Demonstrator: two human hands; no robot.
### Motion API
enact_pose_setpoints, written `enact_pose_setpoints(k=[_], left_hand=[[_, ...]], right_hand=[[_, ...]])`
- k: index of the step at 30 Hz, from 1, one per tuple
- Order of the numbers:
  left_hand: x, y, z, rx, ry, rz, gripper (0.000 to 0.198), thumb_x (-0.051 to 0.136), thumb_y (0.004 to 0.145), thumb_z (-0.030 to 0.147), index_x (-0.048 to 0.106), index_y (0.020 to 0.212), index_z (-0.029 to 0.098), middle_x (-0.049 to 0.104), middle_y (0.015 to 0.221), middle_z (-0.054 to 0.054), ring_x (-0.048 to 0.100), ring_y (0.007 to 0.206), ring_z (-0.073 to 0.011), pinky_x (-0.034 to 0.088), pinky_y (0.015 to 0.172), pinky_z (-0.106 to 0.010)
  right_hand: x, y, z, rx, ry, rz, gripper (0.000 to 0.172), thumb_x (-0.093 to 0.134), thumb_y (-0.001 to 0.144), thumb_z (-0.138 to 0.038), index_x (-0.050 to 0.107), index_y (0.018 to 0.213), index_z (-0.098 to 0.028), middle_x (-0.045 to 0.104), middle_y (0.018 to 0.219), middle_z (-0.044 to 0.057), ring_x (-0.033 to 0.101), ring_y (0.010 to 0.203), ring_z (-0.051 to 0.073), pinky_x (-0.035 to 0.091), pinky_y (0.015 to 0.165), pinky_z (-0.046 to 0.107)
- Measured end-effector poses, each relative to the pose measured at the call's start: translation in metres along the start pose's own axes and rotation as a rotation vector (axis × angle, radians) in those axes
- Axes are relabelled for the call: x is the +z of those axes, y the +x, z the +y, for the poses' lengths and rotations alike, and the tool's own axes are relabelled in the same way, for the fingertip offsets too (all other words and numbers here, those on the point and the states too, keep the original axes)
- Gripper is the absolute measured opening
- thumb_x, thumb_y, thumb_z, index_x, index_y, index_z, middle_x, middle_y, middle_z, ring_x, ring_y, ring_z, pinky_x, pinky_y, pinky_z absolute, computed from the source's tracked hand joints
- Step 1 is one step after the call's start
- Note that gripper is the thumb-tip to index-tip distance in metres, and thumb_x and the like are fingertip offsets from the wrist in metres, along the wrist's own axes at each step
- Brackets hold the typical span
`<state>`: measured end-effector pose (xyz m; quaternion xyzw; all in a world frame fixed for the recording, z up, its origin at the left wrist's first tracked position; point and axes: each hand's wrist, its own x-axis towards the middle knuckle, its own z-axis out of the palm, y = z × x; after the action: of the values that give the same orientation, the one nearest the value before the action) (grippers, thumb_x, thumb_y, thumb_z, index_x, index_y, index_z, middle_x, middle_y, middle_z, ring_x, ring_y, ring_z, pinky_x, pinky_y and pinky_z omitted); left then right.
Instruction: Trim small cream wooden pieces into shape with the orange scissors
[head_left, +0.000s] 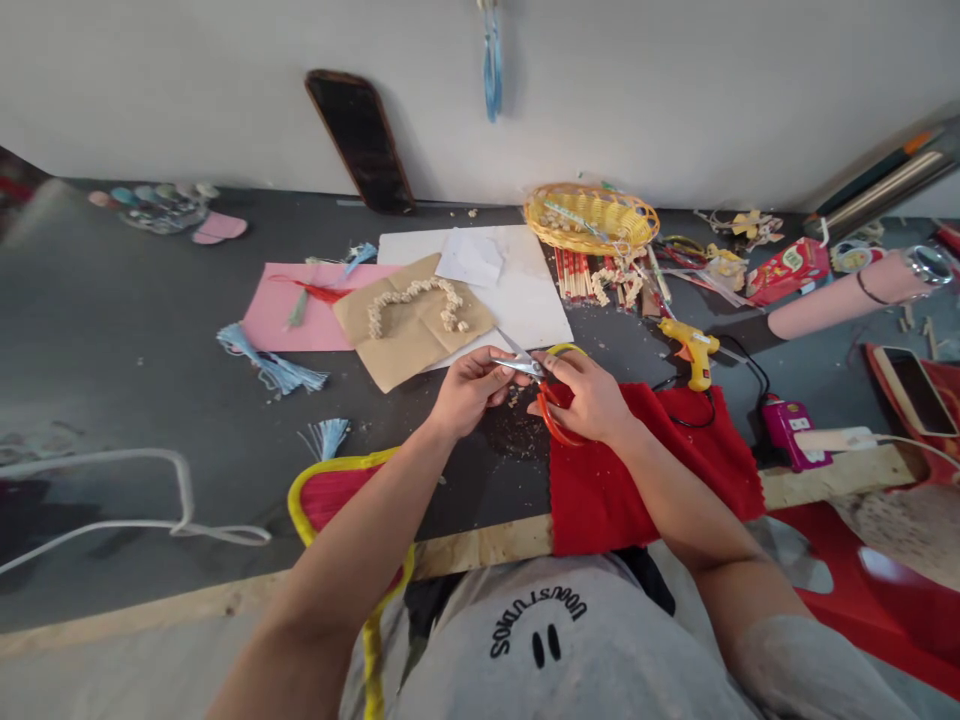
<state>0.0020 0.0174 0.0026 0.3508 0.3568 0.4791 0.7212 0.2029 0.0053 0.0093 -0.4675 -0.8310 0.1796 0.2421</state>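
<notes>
My right hand (583, 392) is closed around a pair of scissors (551, 405). An orange handle loop hangs below its fingers, and a yellow loop shows above them. The blades are spread and point left, toward my left hand (472, 388). That hand is closed in a pinch beside the blades; whatever small piece sits between its fingertips is hidden. Small pale crumbs lie on the table under both hands. Just beyond, a string of cream beads (412, 292) rests in a curve on brown paper (386, 350). Red cloth (660, 460) lies beneath my right forearm.
Right of my hands are a yellow glue gun (690, 350), a purple power adapter (796, 430) and a pink bottle (862, 295). A wicker basket (592, 215) stands at the back. A phone (361, 140) leans on the wall. Blue tassels (274, 362) and a white cable (180, 490) lie left.
</notes>
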Motion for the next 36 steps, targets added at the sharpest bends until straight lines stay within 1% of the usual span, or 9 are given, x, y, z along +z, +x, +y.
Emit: enact_pose_setpoints(k=[3, 10, 15, 20, 23, 29, 34, 36], left_hand=[[-0.002, 0.0001, -0.0007, -0.005, 0.017, -0.011, 0.028, 0.082, 0.066, 0.03, 0.061, 0.076, 0.013, 0.072, 0.064, -0.007, 0.042, 0.038, -0.0044, 0.026, 0.038, -0.016], [-0.007, -0.0006, 0.0009, -0.091, 0.01, -0.058, 0.028, 0.083, 0.063, 0.026, 0.06, 0.073, 0.013, 0.07, 0.058, -0.006, 0.04, 0.036, -0.0041, 0.026, 0.038, -0.016], [-0.0072, -0.0015, 0.0021, -0.091, 0.0, -0.08, 0.027, 0.081, 0.065, 0.027, 0.06, 0.072, 0.012, 0.069, 0.057, -0.006, 0.039, 0.035, -0.0033, 0.023, 0.036, -0.016], [-0.006, -0.0018, 0.0034, -0.104, -0.013, -0.104, 0.026, 0.08, 0.066, 0.025, 0.059, 0.072, 0.012, 0.068, 0.055, -0.006, 0.037, 0.034, -0.0029, 0.021, 0.036, -0.015], [-0.007, -0.0018, 0.0033, -0.122, -0.009, -0.122, 0.025, 0.08, 0.065, 0.024, 0.059, 0.072, 0.012, 0.069, 0.056, -0.007, 0.036, 0.033, -0.0026, 0.02, 0.035, -0.015], [-0.0095, -0.0023, 0.005, -0.179, 0.015, -0.177, 0.023, 0.079, 0.065, 0.025, 0.061, 0.07, 0.011, 0.067, 0.054, -0.006, 0.035, 0.033, -0.0024, 0.018, 0.034, -0.016], [-0.0092, -0.0026, 0.0069, -0.188, 0.013, -0.172, 0.025, 0.08, 0.064, 0.027, 0.062, 0.07, 0.011, 0.066, 0.051, -0.006, 0.034, 0.032, -0.0025, 0.015, 0.033, -0.016], [-0.0086, -0.0026, 0.0059, -0.179, 0.003, -0.166, 0.026, 0.081, 0.064, 0.027, 0.062, 0.071, 0.011, 0.066, 0.051, -0.006, 0.034, 0.032, -0.0024, 0.015, 0.033, -0.016]], right_hand=[[-0.0007, 0.0004, 0.0002, -0.024, -0.024, -0.003, 0.069, 0.065, 0.079, -0.061, 0.051, 0.136, -0.024, 0.059, 0.115, 0.011, 0.057, 0.11, 0.029, 0.052, 0.095, 0.045], [-0.0016, 0.0008, 0.0005, -0.084, 0.022, -0.018, 0.071, 0.065, 0.078, -0.061, 0.05, 0.136, -0.023, 0.058, 0.113, 0.011, 0.056, 0.11, 0.029, 0.05, 0.097, 0.046], [-0.0025, -0.0004, -0.0016, -0.061, -0.001, -0.044, 0.068, 0.063, 0.081, -0.061, 0.052, 0.135, -0.02, 0.059, 0.113, 0.012, 0.057, 0.109, 0.028, 0.051, 0.096, 0.042], [-0.0047, -0.0013, -0.0029, -0.025, -0.044, -0.076, 0.068, 0.062, 0.081, -0.06, 0.051, 0.136, -0.022, 0.059, 0.113, 0.011, 0.057, 0.108, 0.028, 0.052, 0.094, 0.042], [-0.0055, -0.0004, -0.0017, -0.062, -0.04, -0.079, 0.069, 0.063, 0.081, -0.059, 0.049, 0.138, -0.024, 0.058, 0.113, 0.011, 0.055, 0.11, 0.028, 0.051, 0.095, 0.043], [-0.0052, 0.001, 0.0013, -0.136, -0.011, -0.093, 0.074, 0.064, 0.079, -0.06, 0.046, 0.14, -0.022, 0.055, 0.111, 0.012, 0.052, 0.111, 0.029, 0.047, 0.1, 0.047], [-0.0051, 0.0001, 0.0003, -0.136, -0.016, -0.09, 0.073, 0.062, 0.081, -0.06, 0.048, 0.139, -0.017, 0.057, 0.111, 0.014, 0.055, 0.109, 0.028, 0.049, 0.098, 0.044], [-0.006, -0.0004, -0.0011, -0.116, -0.036, -0.094, 0.072, 0.062, 0.081, -0.061, 0.05, 0.138, -0.018, 0.059, 0.111, 0.013, 0.057, 0.107, 0.028, 0.05, 0.096, 0.043]])
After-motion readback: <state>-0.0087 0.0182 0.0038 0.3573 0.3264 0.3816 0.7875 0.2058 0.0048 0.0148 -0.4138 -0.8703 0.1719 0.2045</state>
